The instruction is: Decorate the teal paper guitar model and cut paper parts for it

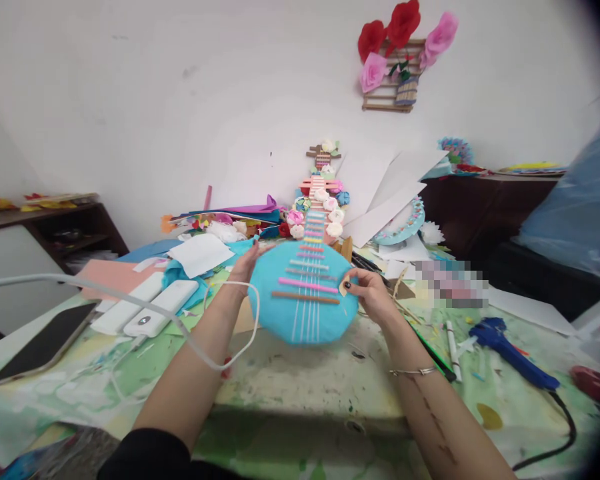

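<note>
A handmade paper lute (280, 320) with a round turquoise body is tilted up in front of me. Thin white strings run down its face, crossed by several coloured sticks. My left hand (245, 267) grips the body's left edge, its fingers partly hidden behind. At the right side of the face, my right hand (369, 292) pinches a small cream-coloured flat piece (343, 287) between thumb and finger, against or just over the turquoise surface. Pink, white and blue paper flowers (325, 210) surround the neck, which points toward the wall.
To the right lie a blue glue gun (515, 353) with a black cord and a white marker (454, 350). On the left are a phone (45, 343), white power banks (163, 307) and paper scraps. A white cable (180, 327) loops across my left forearm.
</note>
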The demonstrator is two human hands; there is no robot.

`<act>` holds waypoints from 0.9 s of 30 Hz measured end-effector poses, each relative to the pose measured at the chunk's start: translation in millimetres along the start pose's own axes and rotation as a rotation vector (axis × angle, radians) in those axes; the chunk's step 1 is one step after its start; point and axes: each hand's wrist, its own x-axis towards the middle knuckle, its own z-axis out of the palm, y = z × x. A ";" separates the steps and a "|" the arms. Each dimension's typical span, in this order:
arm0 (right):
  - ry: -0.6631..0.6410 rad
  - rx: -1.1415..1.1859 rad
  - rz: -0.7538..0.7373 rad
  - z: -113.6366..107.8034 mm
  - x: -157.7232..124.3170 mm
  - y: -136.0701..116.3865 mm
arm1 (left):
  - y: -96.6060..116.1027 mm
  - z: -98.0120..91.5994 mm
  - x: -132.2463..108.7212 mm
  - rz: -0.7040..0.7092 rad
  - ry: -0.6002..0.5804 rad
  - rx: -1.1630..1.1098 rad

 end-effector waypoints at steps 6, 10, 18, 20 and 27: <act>-0.368 -0.087 0.034 1.9 -10.1 -16.5 | 8.3 1.0 -13.0 -0.047 -0.202 0.124; -0.511 -0.053 0.064 -1.5 -14.9 -21.4 | 3.9 13.1 -16.5 0.042 -0.178 0.183; -0.146 0.320 0.006 0.1 -1.8 -52.4 | 24.9 47.1 -4.9 0.210 -0.242 0.221; 0.011 0.382 -0.048 5.1 11.0 -68.2 | 37.9 56.8 3.9 0.226 -0.284 0.265; 0.193 0.386 -0.287 26.1 46.0 -119.7 | 75.4 91.2 18.6 0.243 -0.343 0.489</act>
